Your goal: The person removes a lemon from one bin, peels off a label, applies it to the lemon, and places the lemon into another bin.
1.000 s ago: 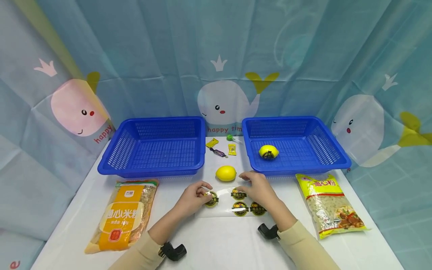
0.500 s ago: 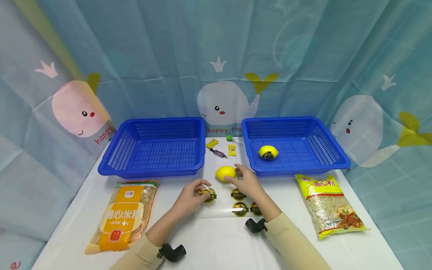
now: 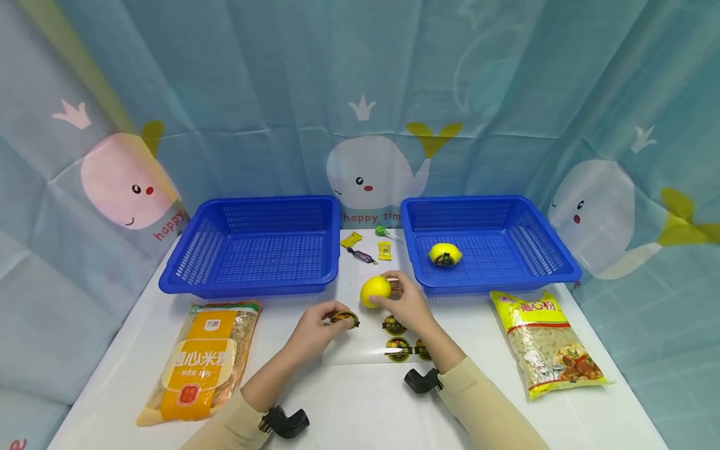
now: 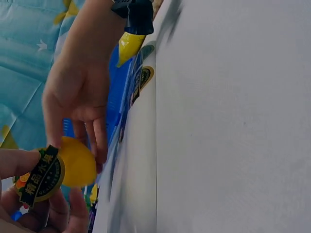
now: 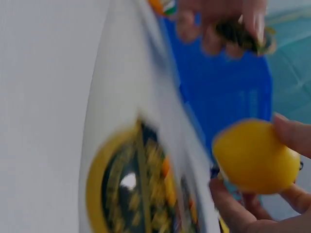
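Observation:
In the head view my right hand grips a yellow lemon between thumb and fingers. A round black-and-gold sticker is pinched by my left hand, just left of and below the lemon. The left wrist view shows that sticker face-on, its dark band bearing printed characters. Beneath both hands lies a clear sticker sheet with several like stickers, partly covered by the right hand. The right wrist view has the bare side of the lemon and a sheet sticker up close, blurred.
Two blue baskets stand at the back, a left basket and a right basket holding a stickered lemon. Between them lie wrapped candies and a green lollipop. An orange pasta bag and a yellow pasta bag flank the hands.
My right hand has moved left onto the lemon, gripped it and turned it slightly. My left hand has lifted its sticker off the sheet and tilted it.

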Available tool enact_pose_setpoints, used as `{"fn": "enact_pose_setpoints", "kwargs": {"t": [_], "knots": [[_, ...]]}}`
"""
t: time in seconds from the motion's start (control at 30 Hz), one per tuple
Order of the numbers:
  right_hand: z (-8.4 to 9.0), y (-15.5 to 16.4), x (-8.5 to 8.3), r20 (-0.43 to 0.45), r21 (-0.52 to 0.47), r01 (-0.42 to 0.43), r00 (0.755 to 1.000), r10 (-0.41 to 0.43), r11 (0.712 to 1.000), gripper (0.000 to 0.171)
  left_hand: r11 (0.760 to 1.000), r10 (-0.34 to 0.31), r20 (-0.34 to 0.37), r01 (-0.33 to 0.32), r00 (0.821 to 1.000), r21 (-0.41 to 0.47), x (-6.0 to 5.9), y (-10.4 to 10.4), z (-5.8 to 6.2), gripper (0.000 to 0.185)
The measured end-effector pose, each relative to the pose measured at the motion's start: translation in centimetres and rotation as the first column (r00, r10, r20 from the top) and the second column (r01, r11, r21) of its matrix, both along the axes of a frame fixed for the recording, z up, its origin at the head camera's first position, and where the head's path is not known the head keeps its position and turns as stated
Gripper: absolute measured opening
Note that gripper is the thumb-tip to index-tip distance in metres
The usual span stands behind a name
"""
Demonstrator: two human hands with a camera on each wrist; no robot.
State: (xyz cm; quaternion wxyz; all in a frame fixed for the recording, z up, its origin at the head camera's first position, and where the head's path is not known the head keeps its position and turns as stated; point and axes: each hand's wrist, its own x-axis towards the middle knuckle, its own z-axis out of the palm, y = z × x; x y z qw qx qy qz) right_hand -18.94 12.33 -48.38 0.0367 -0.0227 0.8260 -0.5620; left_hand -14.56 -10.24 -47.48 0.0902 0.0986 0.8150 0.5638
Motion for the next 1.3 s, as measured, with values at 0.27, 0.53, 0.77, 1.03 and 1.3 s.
{"fn": "enact_pose_setpoints", "kwargs": {"t": [0.27, 0.53, 0.77, 1.03, 1.3], "knots": [[1.1, 0.2, 1.9, 0.067, -0.174, -0.103, 0.991, 0.117, 0.979, 0.057, 0.994, -0.072, 0.007, 0.071, 0.997, 0.08, -0.1, 0.6, 0.4, 0.02], [1.5, 0.6, 4.1, 0.063, -0.201, -0.173, 0.98, 0.189, 0.964, 0.053, 0.986, -0.074, 0.007, 0.073, 0.997, 0.147, 0.1, 1.1, 1.4, 0.026], [1.5, 0.5, 4.5, 0.04, -0.208, -0.201, 0.976, 0.213, 0.957, 0.053, 0.983, -0.028, 0.009, 0.026, 1.0, 0.18, 0.2, 1.8, 1.6, 0.026], [1.5, 0.5, 4.8, 0.05, -0.232, -0.196, 0.976, 0.212, 0.953, 0.053, 0.981, 0.01, 0.027, -0.015, 1.0, 0.195, 0.2, 2.1, 1.6, 0.024], [1.8, 0.5, 5.1, 0.048, -0.232, -0.19, 0.977, 0.207, 0.954, 0.056, 0.981, 0.025, 0.018, -0.028, 1.0, 0.194, 0.2, 2.5, 1.6, 0.022]]}}
